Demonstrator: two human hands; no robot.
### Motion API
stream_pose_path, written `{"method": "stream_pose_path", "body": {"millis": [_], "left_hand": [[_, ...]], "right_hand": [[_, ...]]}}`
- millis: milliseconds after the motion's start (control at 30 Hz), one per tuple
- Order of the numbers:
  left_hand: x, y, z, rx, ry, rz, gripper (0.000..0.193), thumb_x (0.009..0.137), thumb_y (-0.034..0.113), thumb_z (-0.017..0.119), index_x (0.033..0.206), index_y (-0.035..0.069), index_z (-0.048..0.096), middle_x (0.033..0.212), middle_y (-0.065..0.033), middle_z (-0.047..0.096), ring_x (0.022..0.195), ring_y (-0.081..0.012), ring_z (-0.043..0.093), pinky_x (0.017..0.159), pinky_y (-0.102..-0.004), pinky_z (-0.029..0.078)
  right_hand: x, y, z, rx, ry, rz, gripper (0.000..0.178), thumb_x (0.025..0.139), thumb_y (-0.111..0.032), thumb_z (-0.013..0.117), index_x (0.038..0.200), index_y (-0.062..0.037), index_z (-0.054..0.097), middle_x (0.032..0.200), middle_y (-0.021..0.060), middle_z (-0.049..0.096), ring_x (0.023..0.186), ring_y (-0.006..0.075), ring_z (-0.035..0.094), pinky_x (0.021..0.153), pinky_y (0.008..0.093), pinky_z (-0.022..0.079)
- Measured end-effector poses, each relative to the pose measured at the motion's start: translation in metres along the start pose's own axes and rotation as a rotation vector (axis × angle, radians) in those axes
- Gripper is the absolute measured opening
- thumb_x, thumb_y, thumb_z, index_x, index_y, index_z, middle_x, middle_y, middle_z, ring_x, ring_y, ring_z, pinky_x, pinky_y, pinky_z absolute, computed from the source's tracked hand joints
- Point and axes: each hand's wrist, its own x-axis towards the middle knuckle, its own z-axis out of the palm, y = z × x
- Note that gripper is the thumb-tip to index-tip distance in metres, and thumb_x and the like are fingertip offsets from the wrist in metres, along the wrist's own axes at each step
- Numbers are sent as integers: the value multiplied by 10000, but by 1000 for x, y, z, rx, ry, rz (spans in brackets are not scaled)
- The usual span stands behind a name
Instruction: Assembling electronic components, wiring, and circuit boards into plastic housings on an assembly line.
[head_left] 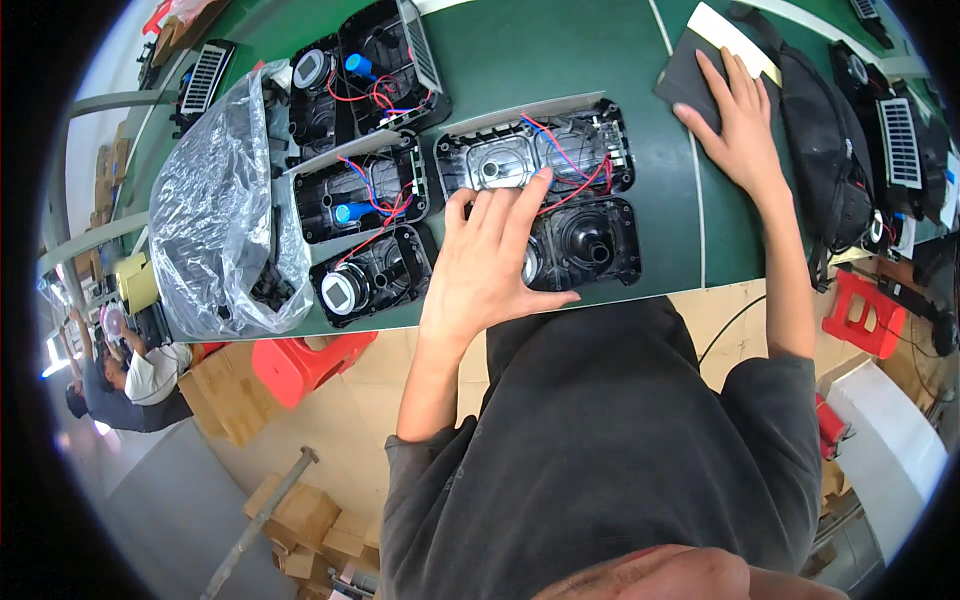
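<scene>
green table (560,60): open strip between opened black housing (540,195) and dark pad (700,75). left of housing: two more opened units (365,225), then plastic bag (220,210). right of pad: black bag (825,150).

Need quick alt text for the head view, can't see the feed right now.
The left hand rests flat on an opened black speaker housing with red and blue wires on a green table; the right hand presses a dark flat pad.

light: bright, even, soft shadows | glare: plastic bag (215,200), far left | edges: fisheye bend, black rim | focus: sharp centre
</scene>
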Motion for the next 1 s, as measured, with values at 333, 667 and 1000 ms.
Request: {"method": "stream_pose_path", "body": {"millis": [333,667,1000], "left_hand": [[36,-10,-20,-16,344,167,327,766,12,806,1089,26,758,1143,-129,663,1035,-339,642,885,-423,532],[105,-15,-53,122,-99,296,247,757,118,820,1002,152,828,1313,-114,571,1274,-311,516,1085,-467,419],[116,-8,-33,318,-119,271,157,788,180,795,931,118,802,1307,-127,660,1322,-313,564,1179,-517,362]], "right_hand": [[-27,-34,-66,448,-112,-201,556,805,-237,833,1307,-58,675,1479,160,574,1392,357,516,1202,495,336],[8,-101,-70,941,-86,-216,248,911,42,681,1153,-10,703,1019,100,672,873,215,658,755,302,525],[12,-90,-67,909,-69,-164,181,906,-25,734,1087,-19,733,940,54,689,828,138,627,698,263,475]]}}
